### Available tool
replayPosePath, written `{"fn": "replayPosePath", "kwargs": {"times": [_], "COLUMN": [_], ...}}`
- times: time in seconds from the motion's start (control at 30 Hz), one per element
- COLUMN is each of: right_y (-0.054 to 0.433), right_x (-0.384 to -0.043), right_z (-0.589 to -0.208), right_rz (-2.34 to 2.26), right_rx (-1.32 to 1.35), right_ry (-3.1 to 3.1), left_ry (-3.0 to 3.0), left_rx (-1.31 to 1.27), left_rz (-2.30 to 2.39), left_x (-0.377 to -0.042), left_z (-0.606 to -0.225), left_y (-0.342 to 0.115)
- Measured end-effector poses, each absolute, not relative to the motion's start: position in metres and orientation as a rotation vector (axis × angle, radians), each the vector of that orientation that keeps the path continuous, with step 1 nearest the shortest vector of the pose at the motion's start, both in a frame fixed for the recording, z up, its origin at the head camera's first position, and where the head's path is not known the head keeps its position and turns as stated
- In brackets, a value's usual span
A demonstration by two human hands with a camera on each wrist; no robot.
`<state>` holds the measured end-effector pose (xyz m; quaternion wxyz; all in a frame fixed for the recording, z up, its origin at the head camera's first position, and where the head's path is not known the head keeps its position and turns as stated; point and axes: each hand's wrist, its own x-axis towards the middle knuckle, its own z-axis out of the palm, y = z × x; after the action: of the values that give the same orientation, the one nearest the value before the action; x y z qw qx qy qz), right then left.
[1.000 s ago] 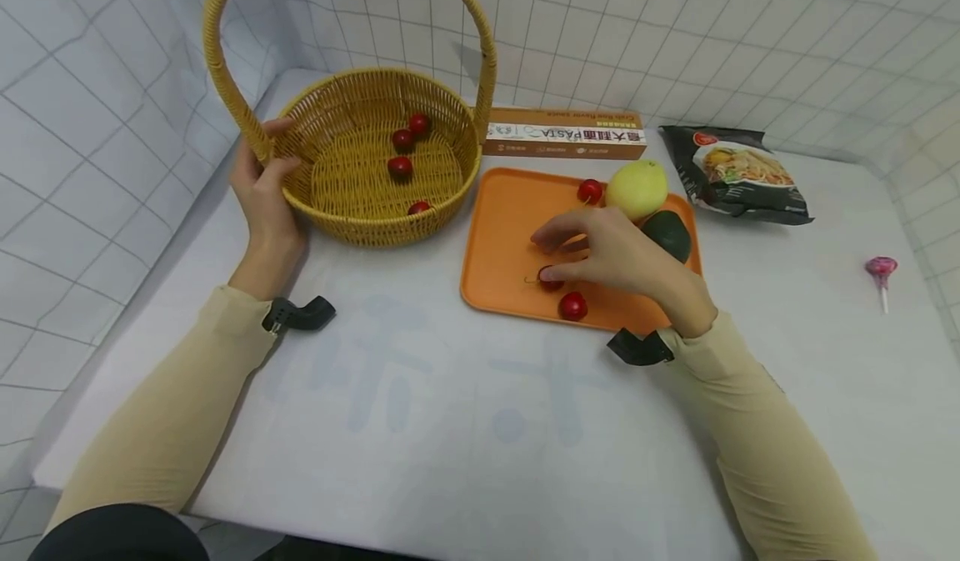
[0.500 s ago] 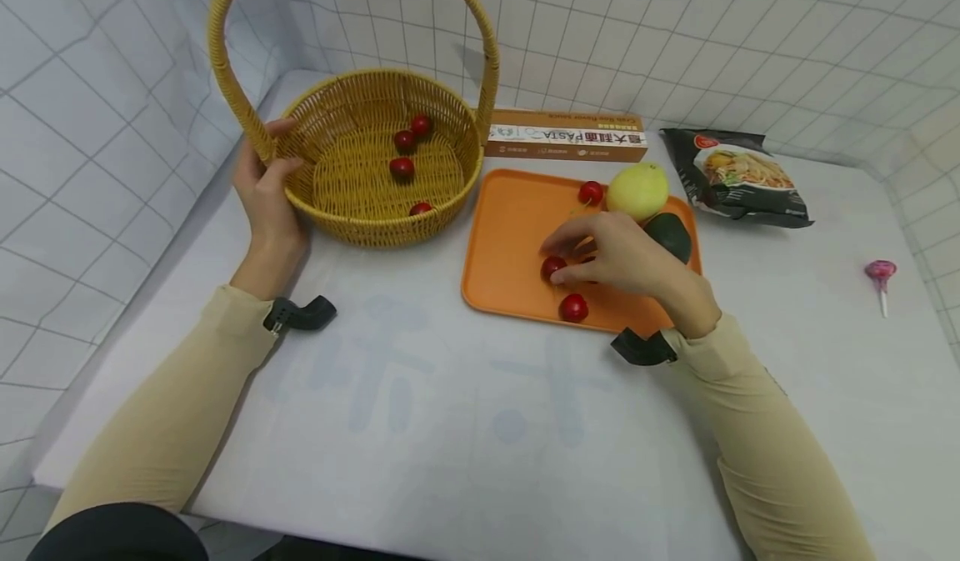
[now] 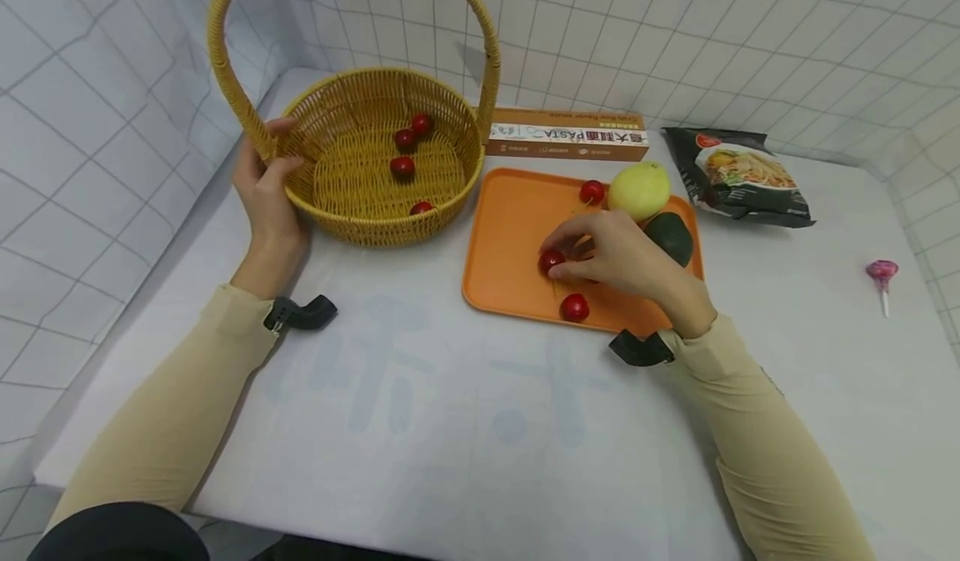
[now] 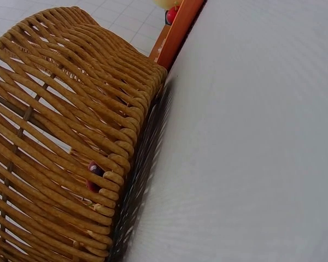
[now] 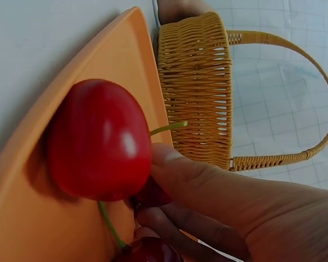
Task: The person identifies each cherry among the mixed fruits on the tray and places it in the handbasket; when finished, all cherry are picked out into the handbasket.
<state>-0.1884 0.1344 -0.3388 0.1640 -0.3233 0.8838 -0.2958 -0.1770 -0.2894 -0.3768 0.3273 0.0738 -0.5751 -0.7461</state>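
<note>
My left hand grips the left rim of the yellow wicker basket; the weave fills the left part of the left wrist view. Several cherries lie inside it. Over the orange tray, my right hand pinches a dark red cherry between thumb and fingers. Closer to the tray's front edge sits another cherry, large in the right wrist view with a green stem. A further dark cherry shows low in that view, beneath the hand. One more cherry lies at the tray's back.
A yellow round fruit and a dark green avocado-like fruit occupy the tray's right side. Behind it lies a brown pasta box. A black noodle packet and a pink lollipop are farther right. The basket's tall handle arches up.
The right hand's fingers have closed from spread above the cherry to a pinch on it, and its stem no longer points left. The left hand and basket hold nearly still.
</note>
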Motion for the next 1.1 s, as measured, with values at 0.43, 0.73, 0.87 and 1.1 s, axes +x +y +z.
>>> {"fn": "replayPosePath", "kwargs": {"times": [0.43,0.73,0.87,1.1], "right_y": [0.099,0.058,0.04,0.025], "right_x": [-0.206,-0.214,-0.218,-0.223], "right_z": [-0.316,-0.296,-0.295,-0.297], "right_rz": [-0.912,-1.158,-1.23,-1.198], "right_rx": [-1.107,-1.087,-1.103,-1.103], "right_ry": [2.623,2.649,2.647,2.678], "left_ry": [-1.507,-1.512,-1.52,-1.536], "left_rx": [0.202,0.217,0.213,0.197], "left_rz": [-1.962,-1.973,-1.97,-1.948], "left_x": [-0.176,-0.176,-0.176,-0.176], "left_z": [-0.376,-0.376,-0.376,-0.374], "left_y": [-0.288,-0.288,-0.289,-0.289]}}
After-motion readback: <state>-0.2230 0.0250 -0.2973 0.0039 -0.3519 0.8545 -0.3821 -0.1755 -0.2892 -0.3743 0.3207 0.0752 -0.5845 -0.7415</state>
